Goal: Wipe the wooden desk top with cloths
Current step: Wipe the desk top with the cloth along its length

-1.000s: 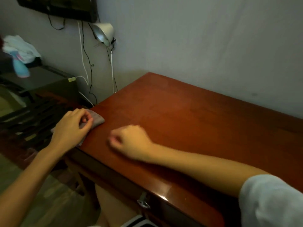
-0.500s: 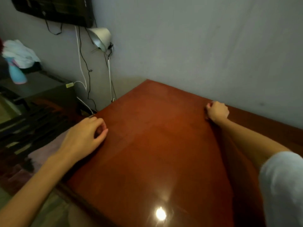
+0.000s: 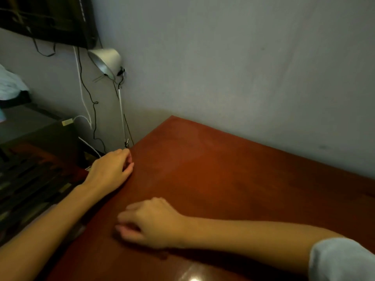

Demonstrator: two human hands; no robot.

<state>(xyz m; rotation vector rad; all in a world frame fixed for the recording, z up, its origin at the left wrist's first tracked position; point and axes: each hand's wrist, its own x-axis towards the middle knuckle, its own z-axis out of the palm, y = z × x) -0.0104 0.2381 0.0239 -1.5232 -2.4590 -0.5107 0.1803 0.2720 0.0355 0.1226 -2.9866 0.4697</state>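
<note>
Right hand point(image 3: 150, 222) swept back from the wall point(image 3: 243, 67); left hand point(image 3: 110, 169) slid toward the lamp point(image 3: 105, 61).

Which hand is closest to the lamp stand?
The left hand, at the desk edge beside the lamp stand; the right hand lies nearer the front.

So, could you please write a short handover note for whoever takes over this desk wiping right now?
Left hand: fingers curled, at the desk top's left edge, near the lamp.
Right hand: fingers curled, resting on the desk top near its front.
Cloths: none visible; one may be hidden under either hand.
Done: cannot tell how much is wiped.
Left: probably the wide stretch toward the right and the wall.
</note>
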